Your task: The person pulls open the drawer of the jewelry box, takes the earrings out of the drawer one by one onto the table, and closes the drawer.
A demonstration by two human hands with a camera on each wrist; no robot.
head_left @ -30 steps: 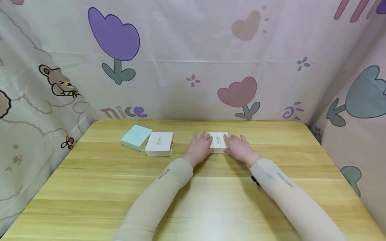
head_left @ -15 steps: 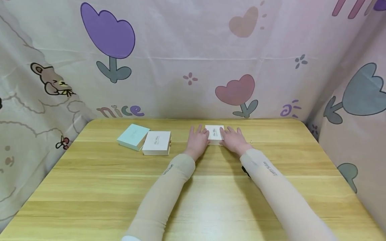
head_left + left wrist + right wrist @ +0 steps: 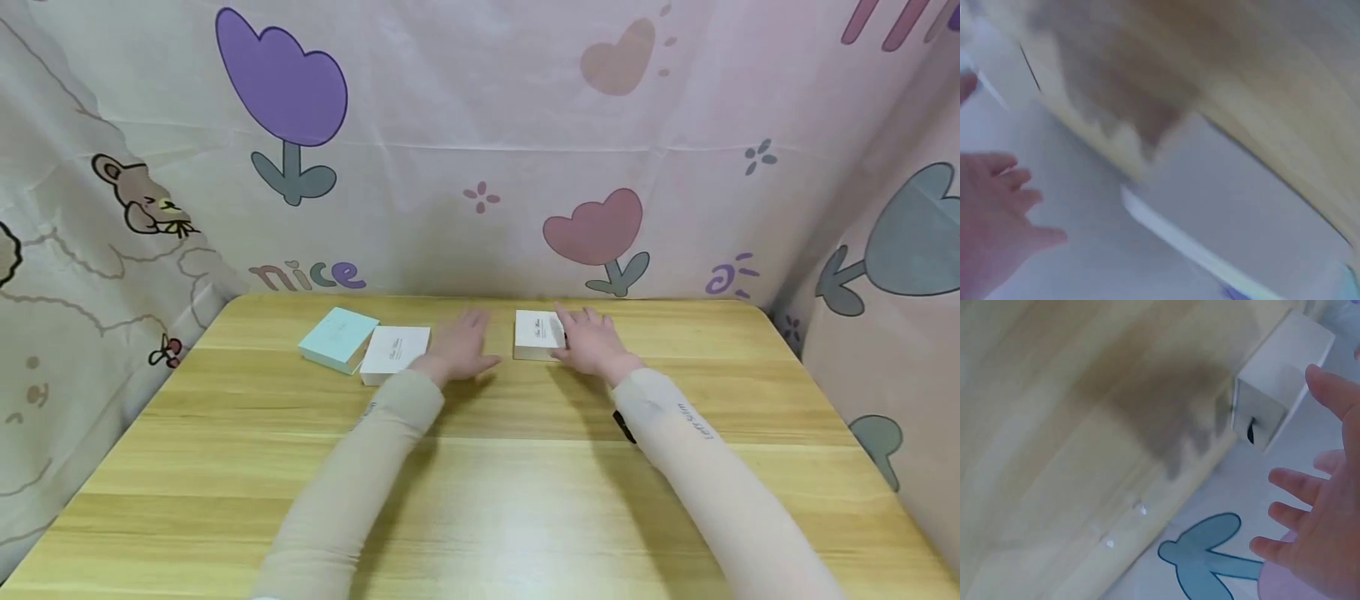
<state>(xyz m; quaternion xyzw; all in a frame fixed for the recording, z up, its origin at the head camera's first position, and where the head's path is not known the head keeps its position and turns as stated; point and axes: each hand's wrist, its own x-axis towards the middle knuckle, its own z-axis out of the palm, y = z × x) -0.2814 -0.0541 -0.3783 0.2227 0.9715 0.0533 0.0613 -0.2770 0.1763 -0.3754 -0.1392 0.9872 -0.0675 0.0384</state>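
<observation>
A small white box (image 3: 537, 332) with dark lettering lies near the back of the table. My right hand (image 3: 592, 342) is at its right side, fingers spread and straight, thumb close to the box's front corner. In the right wrist view, the side of this box (image 3: 1279, 359) bears a small dark loop. My left hand (image 3: 459, 343) is between that box and a second lettered white box (image 3: 396, 346), fingers extended, holding nothing; its wrist overlaps the second box. The left wrist view is blurred, with the spread left hand (image 3: 991, 215) at its edge.
A light blue box (image 3: 339, 337) lies beside the second white box, at its left. Two tiny shiny bits (image 3: 1141, 508) are on the wooden table (image 3: 510, 500) right of the right hand. A printed cloth (image 3: 420, 208) hangs directly behind the table's back edge.
Both hands were at the sides of the right white box, which shifted slightly toward the back. My left hand has since left it and moved left; my right hand stays beside it.
</observation>
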